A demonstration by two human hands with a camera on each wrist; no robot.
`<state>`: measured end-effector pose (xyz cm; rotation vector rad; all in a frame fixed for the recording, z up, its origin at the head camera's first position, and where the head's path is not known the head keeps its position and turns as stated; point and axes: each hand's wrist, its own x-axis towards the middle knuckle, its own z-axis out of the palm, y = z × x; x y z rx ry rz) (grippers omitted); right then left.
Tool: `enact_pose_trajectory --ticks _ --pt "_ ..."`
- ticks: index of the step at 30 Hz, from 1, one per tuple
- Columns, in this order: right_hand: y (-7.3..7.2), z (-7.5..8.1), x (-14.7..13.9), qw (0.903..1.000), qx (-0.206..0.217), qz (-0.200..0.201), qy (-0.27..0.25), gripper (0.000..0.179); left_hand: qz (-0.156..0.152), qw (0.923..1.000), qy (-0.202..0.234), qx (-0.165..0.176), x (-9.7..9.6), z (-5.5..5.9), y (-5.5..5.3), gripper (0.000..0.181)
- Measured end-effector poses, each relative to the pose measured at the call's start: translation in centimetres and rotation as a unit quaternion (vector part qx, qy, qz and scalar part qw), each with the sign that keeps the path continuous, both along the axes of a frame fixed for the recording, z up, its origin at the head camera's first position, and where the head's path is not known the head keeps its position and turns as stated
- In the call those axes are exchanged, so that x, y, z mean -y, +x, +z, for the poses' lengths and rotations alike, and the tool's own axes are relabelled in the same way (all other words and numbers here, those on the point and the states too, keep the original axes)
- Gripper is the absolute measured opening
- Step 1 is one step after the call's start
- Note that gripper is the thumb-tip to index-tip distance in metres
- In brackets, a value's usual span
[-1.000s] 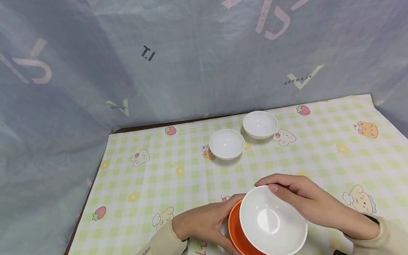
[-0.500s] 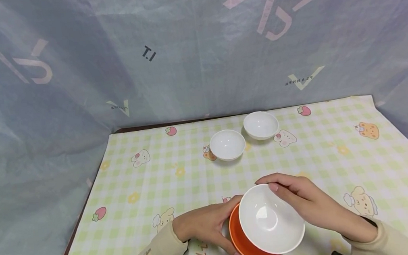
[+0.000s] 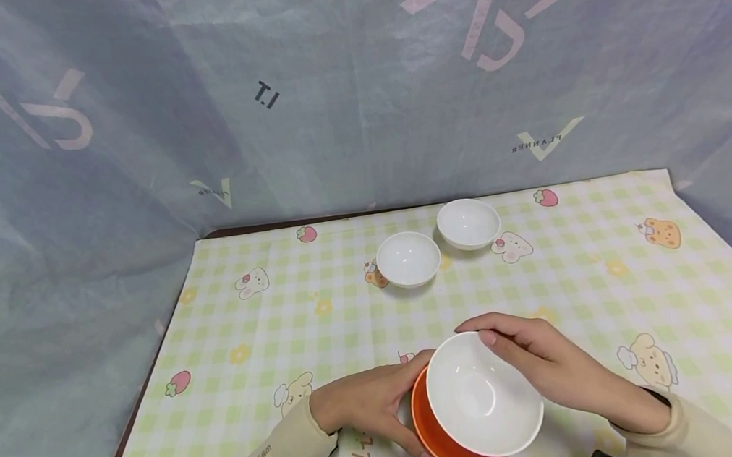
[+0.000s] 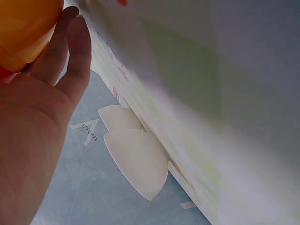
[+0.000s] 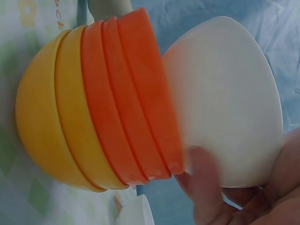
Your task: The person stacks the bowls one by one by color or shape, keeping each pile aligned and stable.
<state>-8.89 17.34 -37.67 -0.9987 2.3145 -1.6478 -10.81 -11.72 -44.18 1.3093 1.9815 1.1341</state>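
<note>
Right hand (image 3: 554, 364) pinched on the rim of the white bowl (image 3: 485, 399), thumb inside; left hand (image 3: 371, 406) wrapped round the left side of the bowl stack (image 3: 430, 426). I see the checked tablecloth (image 3: 212, 409) extend left to a dark table edge, well apart from the left hand, and right past the right forearm; its far edge meets the grey curtain (image 3: 333, 151). Two small white bowls, left (image 3: 408, 260) and right (image 3: 469, 224), stand beyond my hands, near that far edge. The held bowl is glossy and plain, mouth up; the stack shows yellow below, orange above. White bowl: near-left of the right hand, over the stack's right part; whether the two touch, I cannot tell.
</note>
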Motion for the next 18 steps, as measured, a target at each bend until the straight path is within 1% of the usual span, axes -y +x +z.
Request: enact_pose_trajectory --ticks 4,7,18 --pt "-0.07 -0.27 -0.05 1.0 0.004 0.001 0.006 0.035 0.001 1.0 -0.004 0.005 0.01 0.05 -0.04 0.124" --pt "-0.09 -0.35 -0.07 0.9999 0.003 0.0 0.009 0.035 -0.001 1.0 -0.002 0.001 -0.01 0.01 -0.09 0.123" --pt "0.03 -0.63 0.37 0.9998 -0.012 0.005 0.014 0.035 0.002 1.0 -0.002 0.001 0.04 0.0 -0.01 0.124"
